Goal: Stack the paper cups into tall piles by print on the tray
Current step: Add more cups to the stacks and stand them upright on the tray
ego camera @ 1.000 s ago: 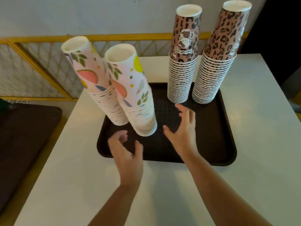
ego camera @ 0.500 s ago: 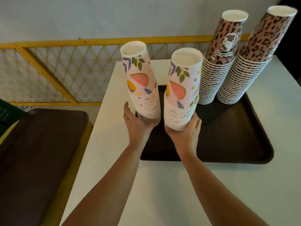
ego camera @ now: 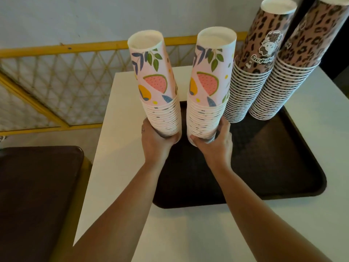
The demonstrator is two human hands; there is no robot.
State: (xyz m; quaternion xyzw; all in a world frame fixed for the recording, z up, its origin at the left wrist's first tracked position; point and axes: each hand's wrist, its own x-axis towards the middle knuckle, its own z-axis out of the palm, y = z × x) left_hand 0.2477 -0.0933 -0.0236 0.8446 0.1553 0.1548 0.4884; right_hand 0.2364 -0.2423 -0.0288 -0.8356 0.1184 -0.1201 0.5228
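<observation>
Both hands gripped upright fruit-print stacks side by side at the brown tray's (ego camera: 294,186) near-left corner: left hand (ego camera: 156,142) round the left fruit-print stack (ego camera: 160,103), right hand (ego camera: 215,146) round the right fruit-print stack (ego camera: 207,103).

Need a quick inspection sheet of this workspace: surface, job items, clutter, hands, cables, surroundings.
Surface: white table with a dark brown tray on it.
Job's things: two fruit-print cup stacks, upside down, the left fruit stack and the right fruit stack; whether their bases rest on the tray cannot be told. Two leopard-print stacks, the near leopard stack and the far leopard stack, stand at the tray's back right.
Clutter: nothing seen.
Hands: left hand grips the left fruit stack's base; right hand grips the right fruit stack's base.
Cables: nothing seen.
Surroundings: yellow lattice railing, pale wall, dark brown surface left of the table.
</observation>
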